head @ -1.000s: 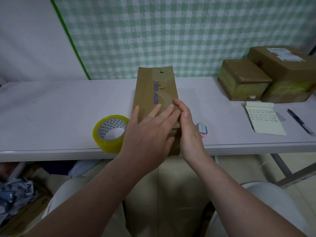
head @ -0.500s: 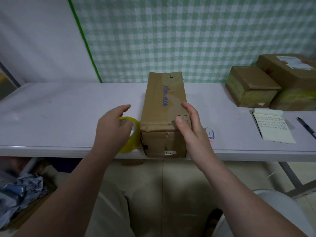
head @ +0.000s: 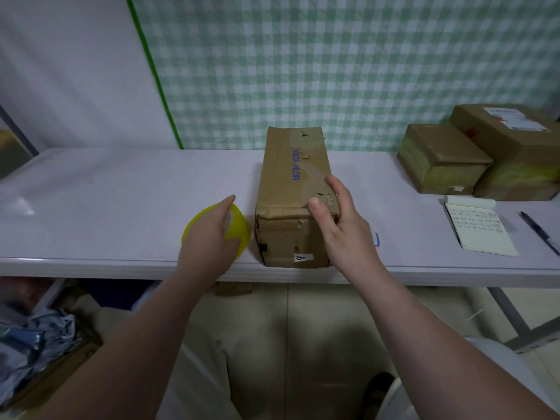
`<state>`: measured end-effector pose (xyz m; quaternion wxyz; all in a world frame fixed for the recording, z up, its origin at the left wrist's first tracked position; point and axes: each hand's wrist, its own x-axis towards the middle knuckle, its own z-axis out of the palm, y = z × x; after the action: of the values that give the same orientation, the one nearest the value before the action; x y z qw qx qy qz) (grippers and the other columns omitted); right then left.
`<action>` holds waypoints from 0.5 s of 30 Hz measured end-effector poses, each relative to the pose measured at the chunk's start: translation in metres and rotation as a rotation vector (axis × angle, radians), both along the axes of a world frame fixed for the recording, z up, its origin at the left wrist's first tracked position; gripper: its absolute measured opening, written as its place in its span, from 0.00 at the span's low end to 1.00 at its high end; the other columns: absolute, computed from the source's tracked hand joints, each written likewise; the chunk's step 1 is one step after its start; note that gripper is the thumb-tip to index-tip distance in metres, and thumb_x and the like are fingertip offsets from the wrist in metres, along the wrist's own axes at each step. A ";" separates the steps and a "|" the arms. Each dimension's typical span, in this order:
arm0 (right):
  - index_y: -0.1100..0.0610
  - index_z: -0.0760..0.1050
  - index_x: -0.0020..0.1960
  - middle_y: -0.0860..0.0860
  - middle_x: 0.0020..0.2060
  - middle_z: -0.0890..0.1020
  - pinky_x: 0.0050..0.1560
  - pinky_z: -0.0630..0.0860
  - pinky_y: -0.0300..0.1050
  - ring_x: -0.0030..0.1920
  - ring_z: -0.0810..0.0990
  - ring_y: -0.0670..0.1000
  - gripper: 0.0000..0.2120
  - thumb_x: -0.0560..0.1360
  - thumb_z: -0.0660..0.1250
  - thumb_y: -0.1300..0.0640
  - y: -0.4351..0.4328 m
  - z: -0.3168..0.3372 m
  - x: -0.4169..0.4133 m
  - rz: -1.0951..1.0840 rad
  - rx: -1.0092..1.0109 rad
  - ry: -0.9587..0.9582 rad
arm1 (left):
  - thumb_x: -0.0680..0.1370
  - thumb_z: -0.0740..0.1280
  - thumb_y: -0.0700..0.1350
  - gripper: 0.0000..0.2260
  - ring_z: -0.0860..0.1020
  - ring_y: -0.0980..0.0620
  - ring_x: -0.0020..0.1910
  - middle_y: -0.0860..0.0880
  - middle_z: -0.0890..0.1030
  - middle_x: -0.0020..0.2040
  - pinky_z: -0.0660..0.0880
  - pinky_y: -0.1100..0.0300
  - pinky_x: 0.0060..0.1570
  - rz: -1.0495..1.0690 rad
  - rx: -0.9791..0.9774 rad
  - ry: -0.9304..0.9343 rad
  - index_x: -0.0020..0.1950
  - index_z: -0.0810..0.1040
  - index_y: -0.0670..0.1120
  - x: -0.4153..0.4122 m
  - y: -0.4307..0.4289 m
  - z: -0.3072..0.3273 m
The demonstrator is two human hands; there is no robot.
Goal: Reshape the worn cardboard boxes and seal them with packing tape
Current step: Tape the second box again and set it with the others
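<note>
Head view, down over table (head: 121, 189)

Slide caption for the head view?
Left hand grips the yellow tape roll while right hand steadies the worn cardboard box.

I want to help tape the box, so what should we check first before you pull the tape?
1. Box sits flat on table: ok.
2. Right hand holds box's near corner steady: ok.
3. Left hand on tape: ok; whether the hold is firm, cannot tell.
4. Tape's loose end found: cannot tell, the hand hides it.
5. Box's near end smooth for taping: not ok, it is creased with torn old tape.
</note>
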<state>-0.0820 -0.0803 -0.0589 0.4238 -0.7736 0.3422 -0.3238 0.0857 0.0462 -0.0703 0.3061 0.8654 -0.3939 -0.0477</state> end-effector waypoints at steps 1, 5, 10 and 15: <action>0.43 0.58 0.75 0.44 0.68 0.73 0.65 0.69 0.46 0.66 0.71 0.48 0.27 0.78 0.58 0.40 -0.001 0.000 0.001 -0.007 -0.014 0.009 | 0.74 0.69 0.38 0.31 0.73 0.42 0.61 0.42 0.77 0.63 0.68 0.56 0.55 0.022 -0.055 0.029 0.75 0.63 0.52 0.000 0.003 0.005; 0.44 0.60 0.74 0.46 0.67 0.73 0.65 0.70 0.51 0.66 0.72 0.50 0.27 0.78 0.58 0.39 -0.005 0.001 0.006 -0.036 -0.042 0.036 | 0.74 0.70 0.36 0.28 0.78 0.44 0.48 0.41 0.80 0.50 0.73 0.56 0.44 0.105 -0.265 0.379 0.71 0.68 0.54 -0.002 0.020 0.024; 0.50 0.66 0.71 0.48 0.66 0.73 0.64 0.63 0.43 0.65 0.66 0.48 0.25 0.78 0.60 0.41 0.003 -0.001 0.006 -0.179 -0.184 0.029 | 0.73 0.68 0.30 0.28 0.80 0.46 0.43 0.41 0.80 0.47 0.78 0.56 0.39 0.014 -0.391 0.826 0.70 0.70 0.50 -0.019 0.044 0.037; 0.53 0.79 0.48 0.46 0.43 0.78 0.45 0.66 0.39 0.46 0.74 0.48 0.17 0.74 0.60 0.41 0.035 -0.001 -0.005 -0.208 -0.385 -0.113 | 0.71 0.68 0.28 0.32 0.80 0.41 0.52 0.40 0.79 0.57 0.77 0.46 0.50 -0.037 -0.392 0.981 0.71 0.67 0.51 -0.037 0.059 0.035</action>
<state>-0.0874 -0.0455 -0.0598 0.2513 -0.7812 0.3278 -0.4680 0.0483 0.1051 -0.0358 0.6096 0.6607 -0.2211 -0.3781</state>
